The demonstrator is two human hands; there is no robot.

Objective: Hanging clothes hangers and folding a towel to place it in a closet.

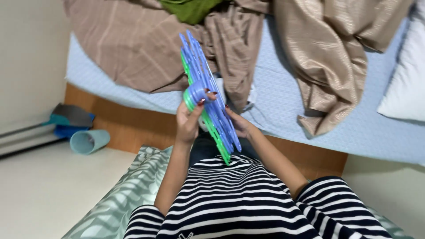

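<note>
- A round plastic clip hanger [208,95], blue on one face and green on the other, is held up edge-on above the person's lap, in front of the bed; its arms fan upward, and no clothes hang from it.
- The left hand [188,119] grips the hanger's central hub, thumb and fingers [201,102] clamped round it.
- The right hand [239,124] supports the lower rim from behind, fingers curled against the frame; how tightly they close cannot be told, as the hanger hides them.
- Judged from this view, the handling is at an early stage: the hanger is in hand but nothing is clipped or hung.
- Behind lies a crumpled brown blanket [146,48] on a pale blue sheet [274,97], with a green cloth [190,9] at the top and a white pillow [405,84] at right.
- A pale teal cup [88,141] lies tipped on the floor at left.
</note>
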